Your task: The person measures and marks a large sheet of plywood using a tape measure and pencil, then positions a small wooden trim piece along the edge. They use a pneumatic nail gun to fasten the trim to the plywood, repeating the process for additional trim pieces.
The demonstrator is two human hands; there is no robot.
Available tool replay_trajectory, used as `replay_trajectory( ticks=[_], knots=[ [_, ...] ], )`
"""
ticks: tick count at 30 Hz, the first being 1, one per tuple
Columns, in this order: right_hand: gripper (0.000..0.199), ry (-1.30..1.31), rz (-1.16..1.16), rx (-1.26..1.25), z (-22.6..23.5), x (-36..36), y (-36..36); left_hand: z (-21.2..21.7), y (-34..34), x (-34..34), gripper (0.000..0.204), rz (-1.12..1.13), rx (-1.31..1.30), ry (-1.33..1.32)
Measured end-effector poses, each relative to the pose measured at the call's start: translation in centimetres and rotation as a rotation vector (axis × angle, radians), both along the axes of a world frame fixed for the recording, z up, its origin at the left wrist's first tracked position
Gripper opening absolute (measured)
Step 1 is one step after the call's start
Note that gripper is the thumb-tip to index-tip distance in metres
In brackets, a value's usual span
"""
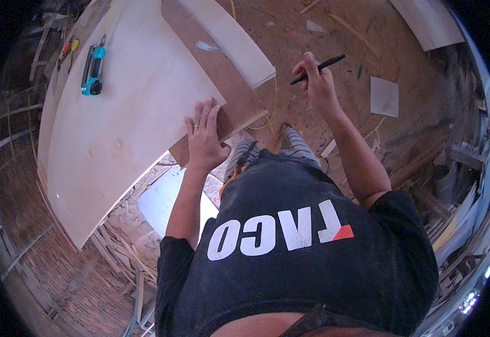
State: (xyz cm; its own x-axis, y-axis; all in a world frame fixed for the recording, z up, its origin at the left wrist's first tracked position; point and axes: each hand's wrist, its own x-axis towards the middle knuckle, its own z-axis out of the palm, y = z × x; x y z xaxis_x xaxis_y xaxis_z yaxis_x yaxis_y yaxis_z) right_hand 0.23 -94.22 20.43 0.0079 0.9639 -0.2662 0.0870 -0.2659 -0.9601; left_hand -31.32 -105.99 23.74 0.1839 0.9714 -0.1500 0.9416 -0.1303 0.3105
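**A:** Looking at head view: left hand (204, 139) lies flat, fingers spread, palm down on the near corner of the brown board (222, 84). No wrap, just pressing. That board rests on the big pale plywood sheet (121, 129), its near corner overhanging the sheet's edge, with a lighter plank (235, 40) stacked on top of it

**B:** Right?

**A:** Right hand (315, 84) is closed round a black pen (318, 69), pinched between thumb and fingers, held out over the floor (335, 33), well apart from the board

**B:** How will the board handle?

**A:** Judging by look: stiff, thin sheet stock, fairly light, dusty so it may slide on the ply. Corners likely chip. Best held by the long edges, or pinned flat near the corner as now

**B:** Pen?

**A:** Light, rigid, slim; grip sits near mid-barrel. Can't tell which end is the tip

**B:** Anything else on the sheet?

**A:** Teal power tool (93, 72) at the far left, well clear of both hands. Offcuts (383, 96) scattered on the floor
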Motion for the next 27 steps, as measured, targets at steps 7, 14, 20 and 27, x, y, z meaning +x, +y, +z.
replay_trajectory(
  ticks=[7, 14, 20, 27],
  knots=[
    [0.034, 0.091, 0.017, -0.116, -1.7, -2.4, -3.8, 2.6, 0.1, 1.4, 0.089, 0.066, 0.018, -0.038],
    [0.046, 0.690, 0.116, -0.534, -2.8, -5.7, -6.4, 0.2, 2.9, 1.3, 0.091, 0.051, 0.130, -0.005],
    [0.042, 0.663, 0.081, -0.435, -2.7, -8.8, -5.3, -0.5, 4.2, -0.2, 0.091, 0.001, 0.143, -0.020],
    [0.035, 0.664, -0.015, -0.367, -2.6, -9.7, -4.6, -1.2, 5.6, -1.3, 0.090, -0.031, 0.134, -0.100]
  ],
)
